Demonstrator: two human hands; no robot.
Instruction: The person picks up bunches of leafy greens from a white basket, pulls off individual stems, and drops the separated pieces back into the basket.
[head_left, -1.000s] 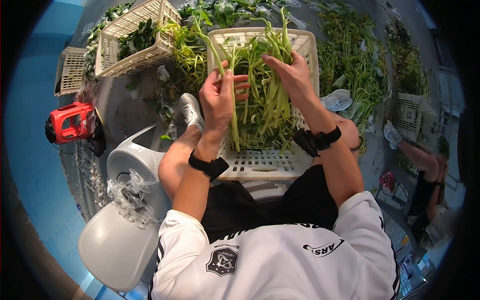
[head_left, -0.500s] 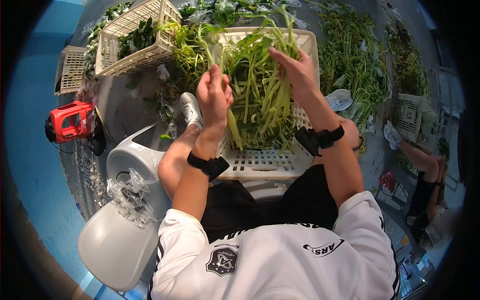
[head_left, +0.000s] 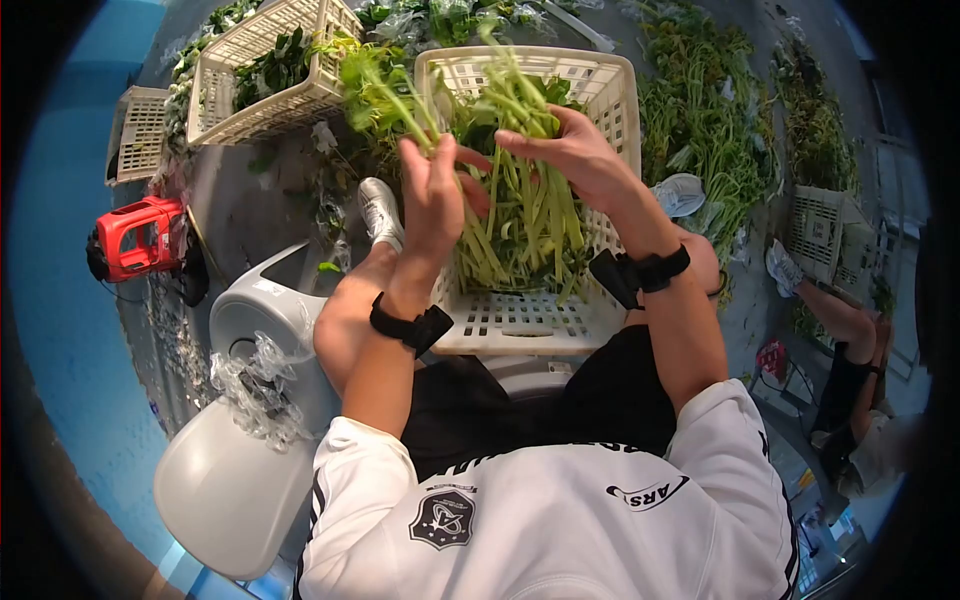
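My left hand (head_left: 436, 195) is above the left side of a cream plastic crate (head_left: 545, 340), its thumb and index finger pinching a leafy green stalk (head_left: 408, 108) that leans up to the left. The other fingers of that hand are spread toward the middle. On the right, my right hand (head_left: 590, 165) closes around a small bunch of pale green stalks (head_left: 520, 108), held over the crate. Beneath both hands, a heap of long green vegetable stalks (head_left: 535, 225) fills much of the crate. A black strap sits on each wrist.
A second cream crate (head_left: 255, 125) with dark leaves stands at the upper left. Piles of greens (head_left: 700, 110) cover the floor to the right. Beside my left leg are a grey plastic chair (head_left: 235, 480) with clear plastic on it and a red device (head_left: 140, 240). Another person's leg (head_left: 835, 310) shows far right.
My right hand has moved slightly down and left, bringing its stalks closer to my left hand. The left hand has turned, its fingers opening toward the right, and its stalk now tilts left.
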